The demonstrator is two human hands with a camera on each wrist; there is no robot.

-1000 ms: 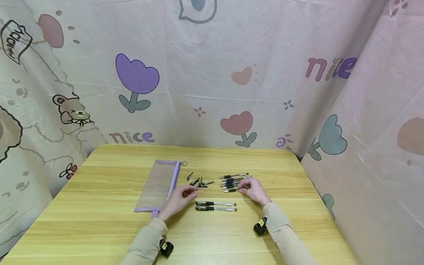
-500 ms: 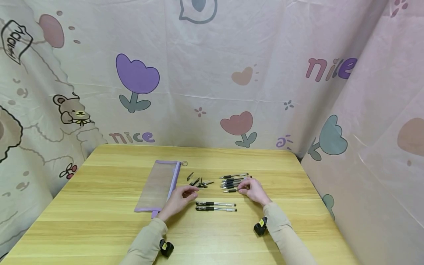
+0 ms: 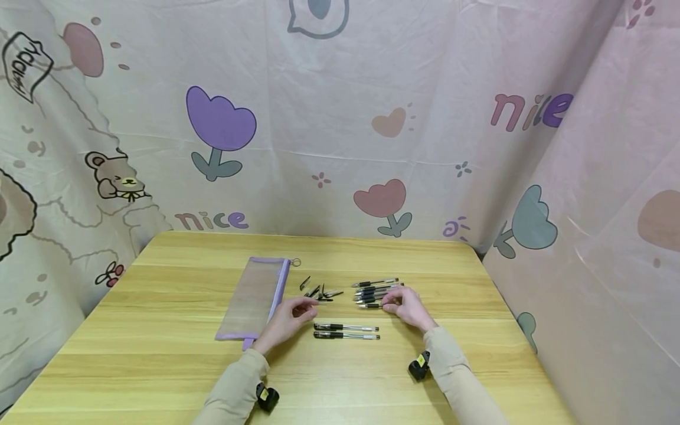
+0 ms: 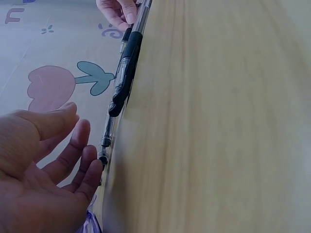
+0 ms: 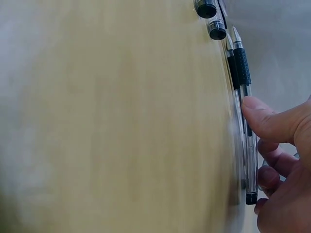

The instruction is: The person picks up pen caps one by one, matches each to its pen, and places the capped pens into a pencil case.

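My right hand (image 3: 408, 307) pinches an uncapped pen (image 5: 247, 116) by its clear barrel, at the near side of several uncapped pens (image 3: 366, 293) with black grips. In the right wrist view the thumb lies against that barrel and the tip points away. My left hand (image 3: 292, 314) hovers by a small heap of black pen caps (image 3: 314, 291), its fingers loosely bent; the left wrist view shows nothing held in them (image 4: 53, 160). Two capped pens (image 3: 346, 327) lie side by side between the hands, nearer to me.
A flat mesh zip pouch (image 3: 254, 298) with lilac edging lies left of the caps, partly behind my left hand, with a ring (image 3: 296, 262) at its far corner. The wooden table (image 3: 340, 378) meets a patterned cloth (image 3: 297, 136) at the back and sides.
Both hands stay almost in place. The pen in my right hand shifts only very slightly; the caps, pouch and capped pens lie as before.
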